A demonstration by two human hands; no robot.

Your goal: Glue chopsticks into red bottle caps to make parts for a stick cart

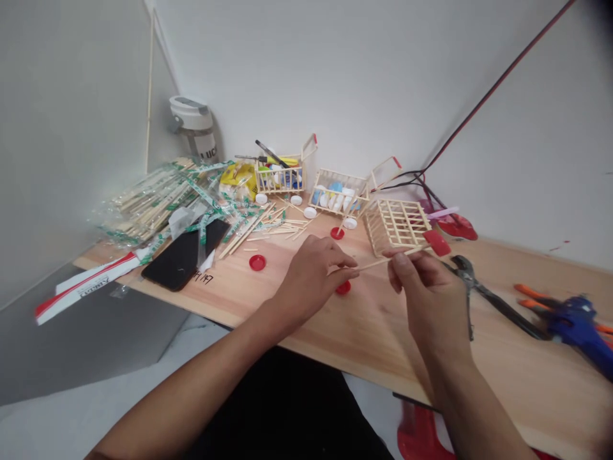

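A thin wooden stick (372, 263) spans the gap between my two hands, low over the table. My left hand (311, 271) pinches its left end between thumb and fingertips. Closer to the other end, my right hand (426, 287) has thumb and fingers closed on the stick. A red bottle cap (437, 243) shows at the stick's right end, just past my right fingers. On the table, a second red cap (343, 289) is partly hidden by my left fingertips. Behind the hands, another red cap (337, 234) has a short stick rising from it. A wooden stick basket (400, 220) rests just beyond my right hand.
Two small stick carts (280, 182) with white cap wheels stand at the back. Wrapped chopsticks (153, 198), a phone (186, 255), loose sticks (249, 230) and a red cap (257, 262) lie leftward. Pliers (498, 300) and a blue glue gun (579, 326) lie right.
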